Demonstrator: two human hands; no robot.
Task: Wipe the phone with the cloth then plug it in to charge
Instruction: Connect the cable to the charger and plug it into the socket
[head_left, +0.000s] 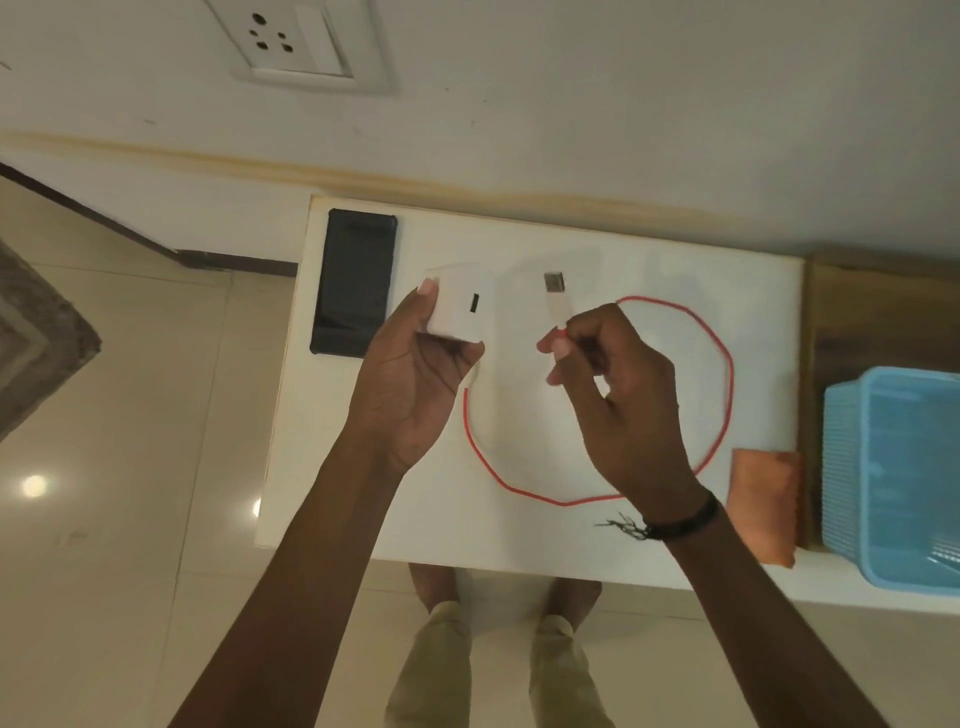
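Note:
A black phone lies flat at the far left corner of the white table. My left hand holds a white charger adapter above the table, its USB port facing right. My right hand pinches the white USB plug of a red cable, plug tip pointing up, a short gap from the adapter. The cable loops in a wide ring on the table below both hands. An orange cloth lies at the table's right edge.
A white wall socket with switch sits on the wall above the phone. A blue plastic basket stands on a wooden surface to the right. Tiled floor lies to the left; my legs show under the table's front edge.

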